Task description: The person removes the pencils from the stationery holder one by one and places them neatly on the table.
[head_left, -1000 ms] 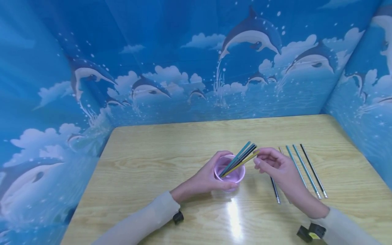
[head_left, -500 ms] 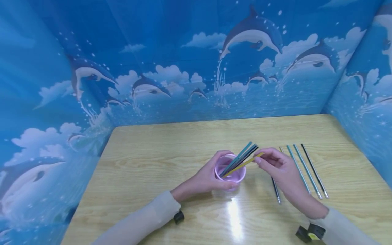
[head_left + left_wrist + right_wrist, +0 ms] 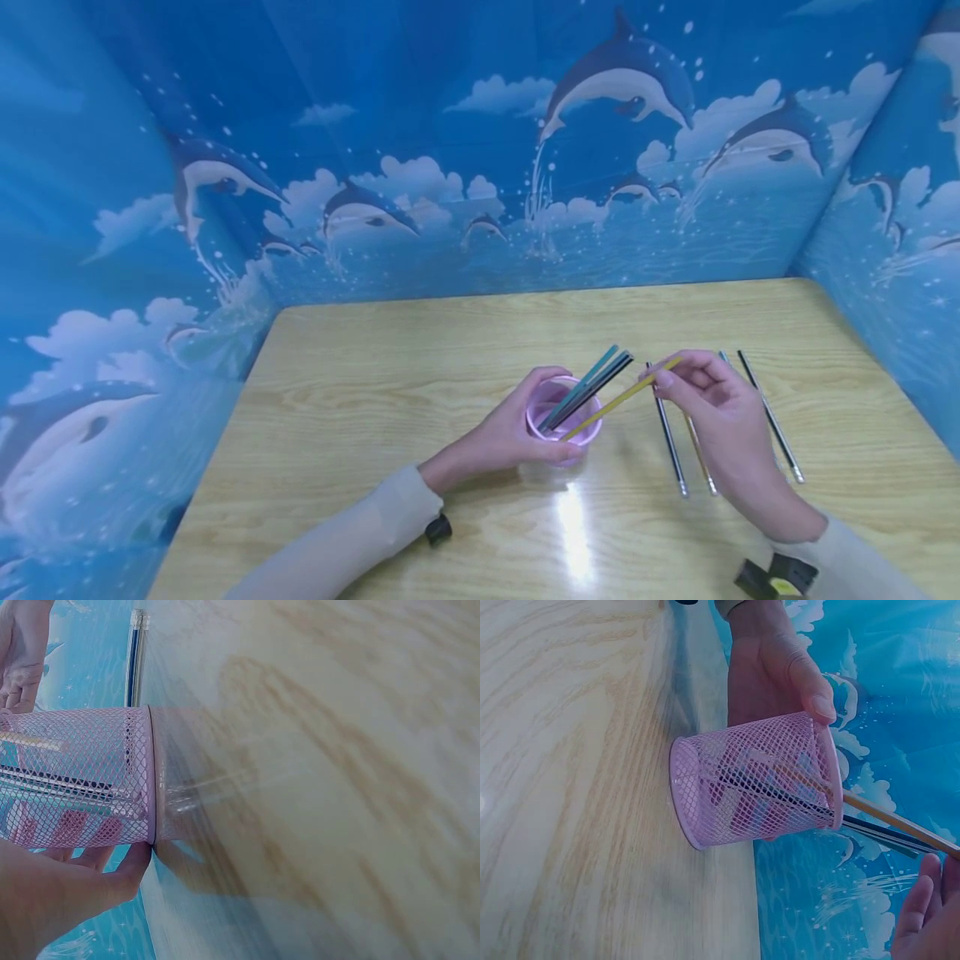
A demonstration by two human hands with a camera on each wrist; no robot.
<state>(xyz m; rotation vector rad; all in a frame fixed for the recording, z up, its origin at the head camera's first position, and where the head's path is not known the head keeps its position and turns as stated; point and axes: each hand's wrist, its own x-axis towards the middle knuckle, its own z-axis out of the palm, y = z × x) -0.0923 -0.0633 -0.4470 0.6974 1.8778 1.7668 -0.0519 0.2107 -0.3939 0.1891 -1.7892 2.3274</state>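
Note:
My left hand [image 3: 513, 433] grips a pink mesh pencil cup [image 3: 694, 787] around its side; its mouth is tilted toward the camera in the head view. Inside lean several teal and dark pencils [image 3: 600, 385], bunched together and sticking out to the upper right. Between thumb and fingers, my right hand [image 3: 731, 429] pinches a yellow pencil [image 3: 622, 399] near its upper end. That pencil slants across the rim, its lower end inside the cup, as the mesh in the right wrist view shows.
On the wooden table [image 3: 360, 375] right of the cup lie a black pencil [image 3: 669, 437], a yellow-brown pencil [image 3: 701, 457] and another black pencil [image 3: 770, 417]. Teal pencils there are mostly hidden behind the right hand. A blue dolphin-print backdrop [image 3: 420, 258] surrounds the table's back and sides.
My right hand has moved right and slightly up, drawing the yellow pencil partway out of the cup and apart from the bunch. The left hand and cup have barely moved.

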